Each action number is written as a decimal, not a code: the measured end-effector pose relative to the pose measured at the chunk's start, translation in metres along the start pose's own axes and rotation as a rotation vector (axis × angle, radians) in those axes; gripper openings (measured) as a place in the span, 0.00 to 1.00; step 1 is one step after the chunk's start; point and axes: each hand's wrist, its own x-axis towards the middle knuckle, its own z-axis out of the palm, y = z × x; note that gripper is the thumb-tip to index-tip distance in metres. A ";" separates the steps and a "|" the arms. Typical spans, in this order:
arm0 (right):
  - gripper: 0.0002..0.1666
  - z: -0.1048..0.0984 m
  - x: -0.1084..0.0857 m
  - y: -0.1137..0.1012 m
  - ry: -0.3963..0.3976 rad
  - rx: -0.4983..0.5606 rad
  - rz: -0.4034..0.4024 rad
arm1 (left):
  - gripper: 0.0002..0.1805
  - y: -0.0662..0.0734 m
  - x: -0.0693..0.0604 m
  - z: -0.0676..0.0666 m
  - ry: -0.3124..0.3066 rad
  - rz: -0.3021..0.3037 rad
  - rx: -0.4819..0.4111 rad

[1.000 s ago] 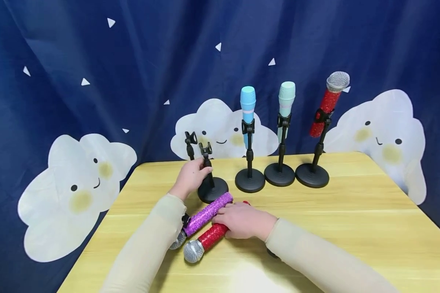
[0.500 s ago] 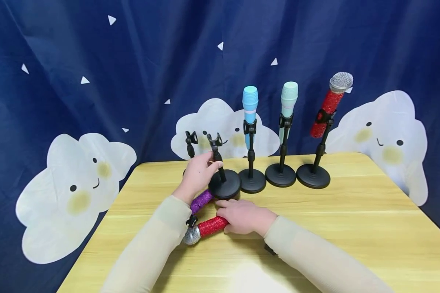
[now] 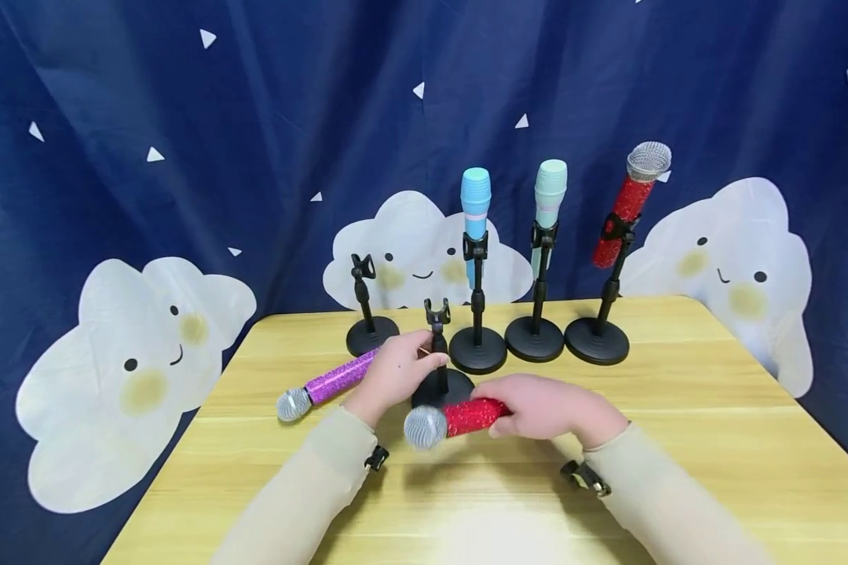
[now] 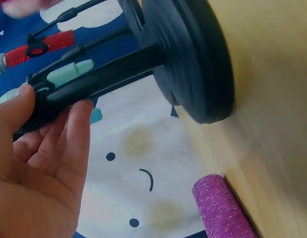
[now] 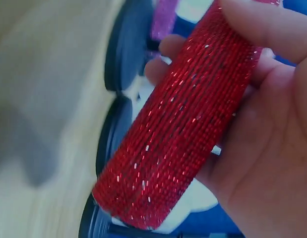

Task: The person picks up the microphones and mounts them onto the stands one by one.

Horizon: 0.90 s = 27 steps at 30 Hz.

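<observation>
My left hand (image 3: 399, 369) grips the pole of a black microphone stand (image 3: 440, 337) whose clip holds no microphone; in the left wrist view, thumb and fingers wrap that pole. A red glittery microphone (image 3: 473, 416) with a silver mesh head is held in my right hand (image 3: 547, 404), raised over the table in front of the stand. The right wrist view shows its red handle (image 5: 178, 114) between thumb and fingers. To the left of my left hand, a purple glittery microphone (image 3: 339, 380) lies on the table, its far end hidden by that hand.
Behind stands another bare microphone stand (image 3: 367, 329). To the right, stands hold a blue microphone (image 3: 476, 200), a mint microphone (image 3: 551, 192) and a red microphone (image 3: 632, 196). A dark blue curtain (image 3: 290, 102) with clouds hangs behind the wooden table (image 3: 692, 439).
My right hand has lifted the red microphone and moved it right. My left hand has shifted the stand rightward and toward me, past the purple microphone.
</observation>
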 end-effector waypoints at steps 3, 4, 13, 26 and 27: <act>0.18 -0.011 -0.007 0.009 0.049 0.092 0.022 | 0.08 0.001 -0.004 0.002 -0.001 0.057 0.022; 0.19 -0.014 -0.009 0.011 0.067 0.118 0.025 | 0.06 0.002 -0.006 0.003 0.001 0.073 0.022; 0.21 -0.021 -0.014 0.036 0.277 0.433 -0.025 | 0.08 0.021 -0.017 0.012 -0.105 0.040 -0.031; 0.28 -0.013 0.004 0.051 0.467 0.747 -0.027 | 0.11 0.054 -0.027 0.033 -0.215 0.169 -0.051; 0.28 -0.011 0.005 0.052 0.467 0.774 -0.030 | 0.11 0.056 -0.027 0.035 -0.219 0.188 -0.049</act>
